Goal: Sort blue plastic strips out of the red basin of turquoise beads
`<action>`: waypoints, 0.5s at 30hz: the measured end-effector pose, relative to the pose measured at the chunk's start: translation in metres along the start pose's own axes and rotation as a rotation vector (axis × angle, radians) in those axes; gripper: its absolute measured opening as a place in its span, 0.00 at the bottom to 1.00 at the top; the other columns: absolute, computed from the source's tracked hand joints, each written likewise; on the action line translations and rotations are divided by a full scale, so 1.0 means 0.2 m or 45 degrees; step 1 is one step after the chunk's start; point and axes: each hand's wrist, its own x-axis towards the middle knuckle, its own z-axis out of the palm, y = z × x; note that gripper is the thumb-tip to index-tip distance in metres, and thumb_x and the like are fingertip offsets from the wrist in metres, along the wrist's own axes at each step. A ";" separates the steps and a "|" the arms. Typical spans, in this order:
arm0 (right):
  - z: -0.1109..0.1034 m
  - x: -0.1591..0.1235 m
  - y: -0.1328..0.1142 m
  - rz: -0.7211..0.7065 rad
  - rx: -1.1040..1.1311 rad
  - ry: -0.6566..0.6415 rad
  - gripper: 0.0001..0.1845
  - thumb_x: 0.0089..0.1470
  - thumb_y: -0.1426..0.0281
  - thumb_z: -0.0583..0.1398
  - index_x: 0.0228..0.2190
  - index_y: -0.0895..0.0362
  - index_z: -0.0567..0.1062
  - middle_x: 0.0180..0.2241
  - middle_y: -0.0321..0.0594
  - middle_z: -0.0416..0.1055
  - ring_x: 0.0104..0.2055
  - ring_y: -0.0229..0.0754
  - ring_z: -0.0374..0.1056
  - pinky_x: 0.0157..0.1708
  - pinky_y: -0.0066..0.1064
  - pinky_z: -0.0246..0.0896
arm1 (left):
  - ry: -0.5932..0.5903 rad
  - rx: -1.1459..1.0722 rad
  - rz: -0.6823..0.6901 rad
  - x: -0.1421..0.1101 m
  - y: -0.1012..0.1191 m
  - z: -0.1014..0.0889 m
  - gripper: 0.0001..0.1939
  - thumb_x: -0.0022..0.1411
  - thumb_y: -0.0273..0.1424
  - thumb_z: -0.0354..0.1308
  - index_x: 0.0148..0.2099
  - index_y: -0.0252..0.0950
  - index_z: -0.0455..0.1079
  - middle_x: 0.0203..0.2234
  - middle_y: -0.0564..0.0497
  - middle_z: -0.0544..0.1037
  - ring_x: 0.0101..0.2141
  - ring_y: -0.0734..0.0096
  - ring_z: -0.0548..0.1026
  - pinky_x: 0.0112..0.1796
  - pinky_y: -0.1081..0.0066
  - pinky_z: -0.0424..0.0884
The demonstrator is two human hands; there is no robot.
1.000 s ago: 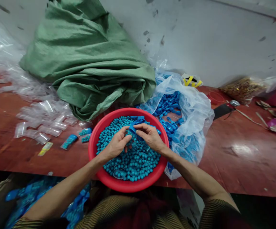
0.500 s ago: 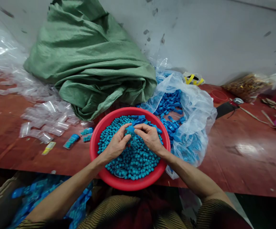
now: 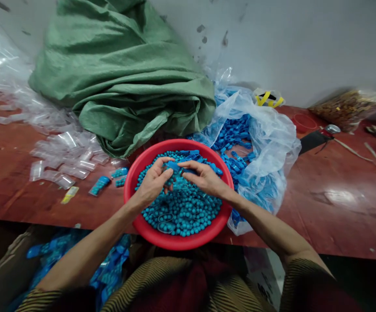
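Over a red basin [image 3: 128, 186] of turquoise beads [image 3: 181, 212], both of my hands meet. My left hand [image 3: 155, 180] is closed around a small clear container with a blue cap [image 3: 174, 166], with beads apparently inside it. At its right, my right hand [image 3: 204, 177] is closed, with a darker blue plastic piece [image 3: 189, 171] between thumb and index finger. Its index fingertip is at the blue cap; whether it touches is hard to tell. More blue plastic pieces [image 3: 214, 168] lie on the beads at the basin's far right side.
Clear empty containers [image 3: 73, 162] are heaped at left, near filled blue-capped ones [image 3: 99, 185]. Behind the basin slumps a green sack [image 3: 125, 86]. A clear plastic bag [image 3: 269, 147] with blue pieces [image 3: 235, 134] lies right; a dark-handled tool [image 3: 314, 141] sits beyond it.
My right fingers have moved slightly apart from their pinch on the blue cap, and a darker blue piece shows between them. My left hand still holds the container. The view has shifted slightly.
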 end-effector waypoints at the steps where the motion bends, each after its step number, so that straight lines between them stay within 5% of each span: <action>1: -0.02 0.02 -0.01 0.077 0.053 -0.019 0.12 0.51 0.70 0.59 0.39 0.58 0.74 0.35 0.38 0.74 0.35 0.37 0.69 0.37 0.31 0.66 | -0.011 0.033 0.005 0.00 0.01 -0.01 0.19 0.57 0.36 0.56 0.49 0.38 0.59 0.18 0.59 0.67 0.15 0.78 0.67 0.14 0.79 0.58; 7: -0.06 0.15 -0.03 0.252 0.302 -0.010 0.26 0.43 0.68 0.64 0.45 0.57 0.64 0.31 0.34 0.70 0.24 0.33 0.66 0.22 0.26 0.64 | -0.086 0.157 0.013 0.01 0.06 -0.05 0.18 0.56 0.34 0.58 0.48 0.39 0.60 0.21 0.58 0.68 0.15 0.78 0.67 0.15 0.78 0.61; 12: -0.02 0.16 -0.12 -0.041 -0.198 -0.110 0.12 0.54 0.68 0.58 0.41 0.59 0.69 0.37 0.41 0.71 0.41 0.43 0.69 0.41 0.37 0.67 | -0.004 0.111 0.061 0.01 0.05 -0.05 0.28 0.56 0.34 0.59 0.57 0.41 0.57 0.22 0.57 0.69 0.15 0.79 0.65 0.16 0.77 0.61; 15: 0.02 0.13 -0.16 -0.183 -0.582 -0.211 0.28 0.52 0.63 0.61 0.51 0.63 0.64 0.46 0.51 0.67 0.50 0.51 0.65 0.48 0.43 0.64 | 0.064 0.044 0.154 0.03 0.04 -0.03 0.25 0.57 0.36 0.59 0.56 0.41 0.60 0.26 0.55 0.72 0.21 0.77 0.69 0.23 0.77 0.66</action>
